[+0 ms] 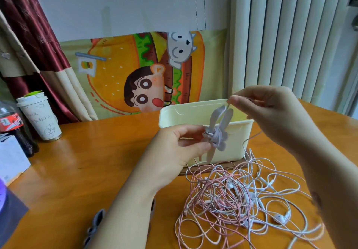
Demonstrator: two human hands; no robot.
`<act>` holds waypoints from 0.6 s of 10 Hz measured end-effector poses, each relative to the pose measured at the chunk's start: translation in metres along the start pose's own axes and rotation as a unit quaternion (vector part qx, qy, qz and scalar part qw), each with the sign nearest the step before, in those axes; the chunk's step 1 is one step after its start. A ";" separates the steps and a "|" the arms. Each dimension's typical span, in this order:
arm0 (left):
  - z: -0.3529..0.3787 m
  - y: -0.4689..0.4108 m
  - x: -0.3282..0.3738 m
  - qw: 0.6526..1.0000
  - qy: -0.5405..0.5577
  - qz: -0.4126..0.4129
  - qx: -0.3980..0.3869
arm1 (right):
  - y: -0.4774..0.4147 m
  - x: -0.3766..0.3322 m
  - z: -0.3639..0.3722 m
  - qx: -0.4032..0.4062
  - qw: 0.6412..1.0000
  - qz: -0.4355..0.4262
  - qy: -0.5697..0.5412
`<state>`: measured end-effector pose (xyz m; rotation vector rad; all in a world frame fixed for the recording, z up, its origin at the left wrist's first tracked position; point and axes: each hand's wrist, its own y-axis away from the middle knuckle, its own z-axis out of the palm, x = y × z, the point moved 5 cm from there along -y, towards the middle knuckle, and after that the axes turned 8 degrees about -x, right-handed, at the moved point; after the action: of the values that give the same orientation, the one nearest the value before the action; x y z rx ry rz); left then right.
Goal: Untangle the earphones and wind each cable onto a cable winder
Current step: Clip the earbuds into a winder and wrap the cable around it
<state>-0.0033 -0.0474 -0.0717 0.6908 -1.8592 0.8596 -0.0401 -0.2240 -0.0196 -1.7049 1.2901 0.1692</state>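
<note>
My left hand [181, 148] pinches a pale grey rabbit-shaped cable winder [218, 134] at its middle, held above the table in front of the box. White cable is wrapped round the winder's waist. My right hand [271, 111] pinches the free end of that white cable [227, 107] just above the winder's ears. A tangled heap of pink and white earphones [242, 196] lies on the wooden table [87, 161] below my hands, with earbuds showing at the right. Another grey winder [95, 223] lies by my left forearm, partly hidden.
A cream plastic box [195, 113] stands behind the winder. At the far left are a paper cup [38, 117], a cola bottle [17, 126] and a white box [11, 157]. A cartoon cloth hangs on the wall behind.
</note>
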 end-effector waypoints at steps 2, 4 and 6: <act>0.009 0.002 0.018 0.992 0.096 0.068 -0.050 | 0.003 0.009 0.036 -0.107 0.940 0.085 -0.312; -0.004 -0.002 0.016 0.967 0.232 0.097 0.034 | 0.010 0.005 0.070 -0.165 0.944 0.105 -0.264; -0.018 -0.004 -0.001 0.973 0.214 0.059 0.059 | 0.014 -0.011 0.073 -0.208 0.968 0.075 -0.119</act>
<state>0.0096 -0.0353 -0.0664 0.4255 -1.4789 1.1079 -0.0265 -0.1628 -0.0605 -1.8614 1.2604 0.7585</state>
